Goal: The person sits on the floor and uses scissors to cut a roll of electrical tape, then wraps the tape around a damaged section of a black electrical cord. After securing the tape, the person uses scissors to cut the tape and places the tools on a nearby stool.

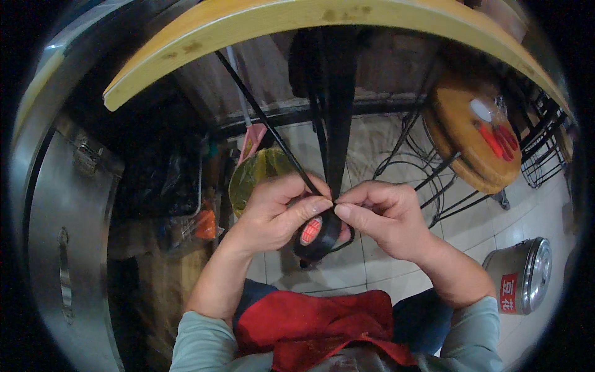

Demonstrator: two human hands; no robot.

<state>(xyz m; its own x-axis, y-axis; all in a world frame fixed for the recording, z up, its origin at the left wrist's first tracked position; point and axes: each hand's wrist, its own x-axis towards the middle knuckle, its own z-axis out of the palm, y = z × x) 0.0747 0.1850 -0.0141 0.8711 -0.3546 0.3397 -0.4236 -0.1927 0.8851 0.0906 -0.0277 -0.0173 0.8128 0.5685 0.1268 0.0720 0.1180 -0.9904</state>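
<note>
1. A roll of black tape (322, 246) with a red-and-white label sits at the frame's centre, just below the fingertips.
2. A thin black cord (266, 123) slants from upper left into the left hand (279, 209), thumb and forefinger closed on it.
3. The right hand (384, 217) pinches thumb and forefinger together beside it; what lies between is too small to tell.
4. Both forearms angle inward from the lower corners.
5. A yellow tabletop (347, 13) arches overhead.

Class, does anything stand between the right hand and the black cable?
Nothing visible does: the right hand pinches close beside the left hand at the black cable; the black tape roll shows lower, not between.
</note>
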